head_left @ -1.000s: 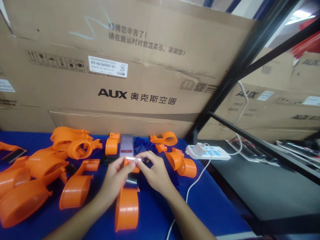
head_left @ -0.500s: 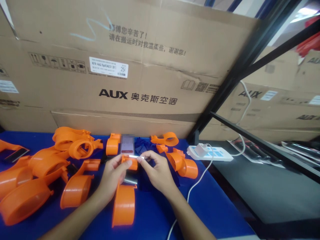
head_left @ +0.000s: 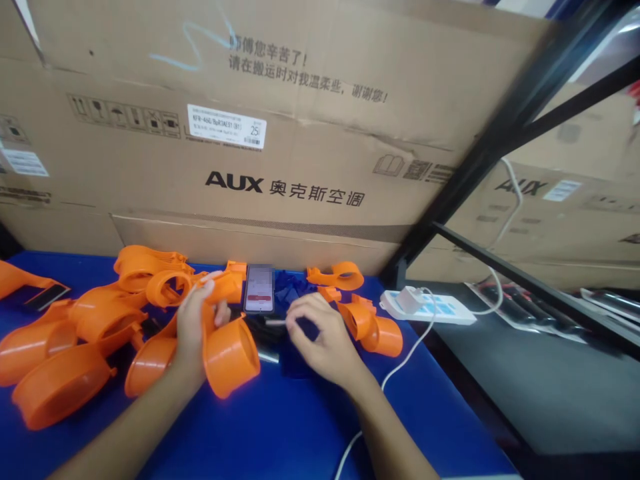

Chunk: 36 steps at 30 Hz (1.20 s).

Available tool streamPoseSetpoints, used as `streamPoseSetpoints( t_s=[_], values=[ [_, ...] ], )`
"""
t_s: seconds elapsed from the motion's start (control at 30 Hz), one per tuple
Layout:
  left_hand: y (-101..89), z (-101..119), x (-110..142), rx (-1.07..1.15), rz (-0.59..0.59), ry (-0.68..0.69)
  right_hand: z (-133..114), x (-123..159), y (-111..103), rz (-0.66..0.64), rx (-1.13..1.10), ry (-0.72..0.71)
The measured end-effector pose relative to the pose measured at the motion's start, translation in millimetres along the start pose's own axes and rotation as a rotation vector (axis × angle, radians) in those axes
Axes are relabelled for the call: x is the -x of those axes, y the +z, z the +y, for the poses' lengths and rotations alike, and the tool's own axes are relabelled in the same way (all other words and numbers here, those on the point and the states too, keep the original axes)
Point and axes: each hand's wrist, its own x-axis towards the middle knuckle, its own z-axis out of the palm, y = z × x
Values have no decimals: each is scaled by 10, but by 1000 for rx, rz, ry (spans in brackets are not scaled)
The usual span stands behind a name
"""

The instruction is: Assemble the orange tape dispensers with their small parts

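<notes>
While the left hand grips a glossy, curved orange piece, right hand pinching a slim pale strip

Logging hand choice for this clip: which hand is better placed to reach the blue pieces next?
Probably the right hand: it is close to the blue pieces and pinches a slim piece. The left hand is farther off, gripping an orange part.

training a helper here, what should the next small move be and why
I'd probably bring the thin strip at the fingertips of the right hand over to the orange part in the left hand: that part is held, while the strip is apart from it.
</notes>
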Motion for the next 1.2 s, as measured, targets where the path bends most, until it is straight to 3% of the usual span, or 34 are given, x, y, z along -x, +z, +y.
streamPoseSetpoints(
  t_s=[0.17,0.33,0.47,0.6,0.73,0.87,1.07,1.2],
  values=[
    [37,89,55,-20,41,-8,-64,49,200,-263,243,-130],
    [35,31,55,-37,11,-27,-50,84,328,-342,357,-162],
    [20,-34,55,-68,-27,-22,-69,84,259,-251,317,-113],
    [43,-105,61,-85,39,34,-114,65,159,-114,180,-76],
    [112,-184,43,-48,227,232,-191,50,121,-219,-117,-119],
    [124,-266,28,-35,269,302,-240,59,179,-246,-234,-81],
    [29,-472,28,-179,221,275,-219,80,236,-56,-245,56],
    [26,-563,67,-390,39,297,-139,65,180,128,-436,243]
  ],
)
